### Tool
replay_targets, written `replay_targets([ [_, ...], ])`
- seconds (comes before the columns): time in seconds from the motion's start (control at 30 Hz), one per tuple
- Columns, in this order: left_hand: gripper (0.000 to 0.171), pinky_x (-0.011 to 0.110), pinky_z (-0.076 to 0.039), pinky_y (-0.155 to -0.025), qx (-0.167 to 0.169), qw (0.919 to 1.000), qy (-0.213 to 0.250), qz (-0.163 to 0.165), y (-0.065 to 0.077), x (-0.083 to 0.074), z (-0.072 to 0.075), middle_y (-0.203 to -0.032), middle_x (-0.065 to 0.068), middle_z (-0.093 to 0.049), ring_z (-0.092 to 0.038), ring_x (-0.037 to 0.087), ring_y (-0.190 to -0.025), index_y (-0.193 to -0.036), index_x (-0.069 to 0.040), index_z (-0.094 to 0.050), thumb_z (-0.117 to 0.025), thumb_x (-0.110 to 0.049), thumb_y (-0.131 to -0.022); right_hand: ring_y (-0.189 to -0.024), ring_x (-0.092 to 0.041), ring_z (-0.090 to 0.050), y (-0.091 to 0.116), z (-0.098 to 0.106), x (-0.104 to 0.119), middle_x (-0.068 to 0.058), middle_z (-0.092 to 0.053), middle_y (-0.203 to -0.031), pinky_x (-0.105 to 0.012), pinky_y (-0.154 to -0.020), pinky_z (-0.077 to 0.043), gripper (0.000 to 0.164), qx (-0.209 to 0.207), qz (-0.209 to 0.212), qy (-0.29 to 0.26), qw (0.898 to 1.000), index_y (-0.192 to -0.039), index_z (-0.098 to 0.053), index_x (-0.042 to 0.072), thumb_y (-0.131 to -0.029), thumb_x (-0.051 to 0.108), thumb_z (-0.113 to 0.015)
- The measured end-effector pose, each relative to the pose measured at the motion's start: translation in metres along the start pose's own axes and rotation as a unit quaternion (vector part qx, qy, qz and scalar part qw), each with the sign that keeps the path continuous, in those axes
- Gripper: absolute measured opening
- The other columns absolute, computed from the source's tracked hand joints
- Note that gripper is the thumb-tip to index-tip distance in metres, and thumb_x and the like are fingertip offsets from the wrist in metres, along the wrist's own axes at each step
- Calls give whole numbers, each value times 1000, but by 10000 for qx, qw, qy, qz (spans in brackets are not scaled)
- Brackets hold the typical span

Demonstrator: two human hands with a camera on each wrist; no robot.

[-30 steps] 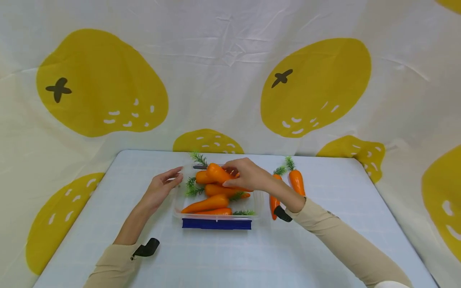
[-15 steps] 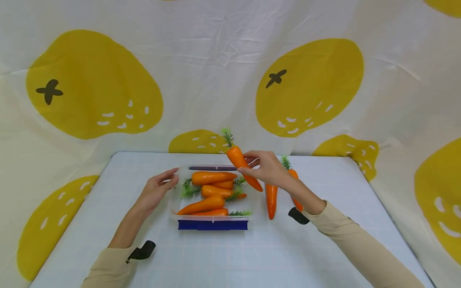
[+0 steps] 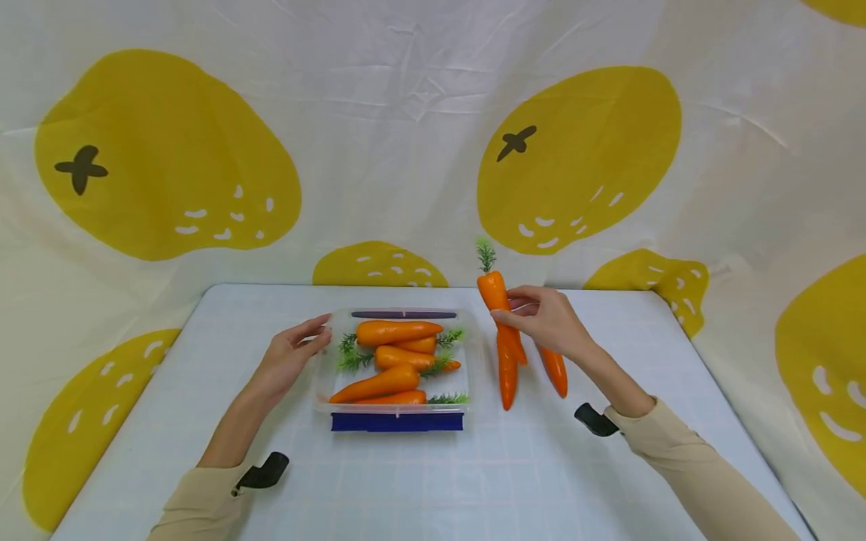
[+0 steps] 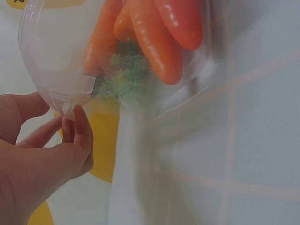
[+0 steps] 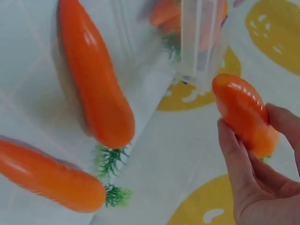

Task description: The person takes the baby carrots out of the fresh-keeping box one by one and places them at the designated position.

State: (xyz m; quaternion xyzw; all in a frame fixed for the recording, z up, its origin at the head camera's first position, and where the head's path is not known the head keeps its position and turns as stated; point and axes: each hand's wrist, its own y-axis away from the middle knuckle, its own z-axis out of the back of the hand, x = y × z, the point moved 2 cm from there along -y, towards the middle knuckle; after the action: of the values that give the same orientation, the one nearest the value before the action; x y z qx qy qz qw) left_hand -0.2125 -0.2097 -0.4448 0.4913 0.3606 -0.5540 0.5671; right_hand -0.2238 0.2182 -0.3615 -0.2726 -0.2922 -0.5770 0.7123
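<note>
My right hand pinches an orange carrot with a green leafy top between thumb and fingers, above the table right of the box. The right wrist view shows that carrot end-on. Beneath it on the table lies one carrot, and beside that another carrot, partly hidden by my right hand. Several carrots lie inside a clear plastic box with blue clips. At the box's left side, my left hand pinches its edge; the left wrist view shows the fingers on a clear tab.
A pale checked cloth covers the table. Behind it hangs a white curtain printed with big yellow fruits. The box's front blue clip hangs downward. A dark camera sits at each wrist.
My right hand has lifted a carrot out of the box and carried it right, over the carrots on the table. The left hand stays at the box's left side.
</note>
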Motion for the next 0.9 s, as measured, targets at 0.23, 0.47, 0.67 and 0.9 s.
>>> replay_targets([
  [0.23, 59, 12, -45, -94, 3, 10000, 83, 26, 2, -1, 0, -146, 15, -51, -56, 24, -123, -156, -14, -47, -62, -39, -104, -111, -35, -69, 12, 5, -28, -20, -70, -121, -46, -92, -58, 63, -114, -440, -129, 9989, -135, -62, -3, -93, 41, -77],
  [0.47, 61, 15, -46, -97, -21, 9999, 57, 98, 1, 1, 0, -145, 15, -51, -53, 31, -127, -156, -14, -47, -62, -41, -104, -114, -38, -66, 20, 10, -56, -21, -67, -126, -45, -93, -57, 68, -268, -751, -206, 9966, -137, -60, -4, -93, 46, -76],
  [0.67, 61, 13, -46, -96, -45, 9999, 81, 118, 1, 1, 0, -145, 15, -51, -52, 34, -129, -156, -14, -47, -62, -41, -104, -116, -37, -63, 26, 16, -77, -21, -65, -131, -44, -91, -58, 71, -380, -991, -140, 9943, -139, -60, -2, -93, 50, -74],
  [0.9, 62, 15, -45, -98, 1, 10000, 32, 78, 1, -2, -1, -146, 15, -51, -53, 31, -128, -156, -15, -46, -62, -43, -103, -117, -40, -63, 36, 20, -96, -25, -63, -132, -44, -89, -59, 78, -483, -1233, -46, 9912, -140, -57, -4, -93, 55, -72],
])
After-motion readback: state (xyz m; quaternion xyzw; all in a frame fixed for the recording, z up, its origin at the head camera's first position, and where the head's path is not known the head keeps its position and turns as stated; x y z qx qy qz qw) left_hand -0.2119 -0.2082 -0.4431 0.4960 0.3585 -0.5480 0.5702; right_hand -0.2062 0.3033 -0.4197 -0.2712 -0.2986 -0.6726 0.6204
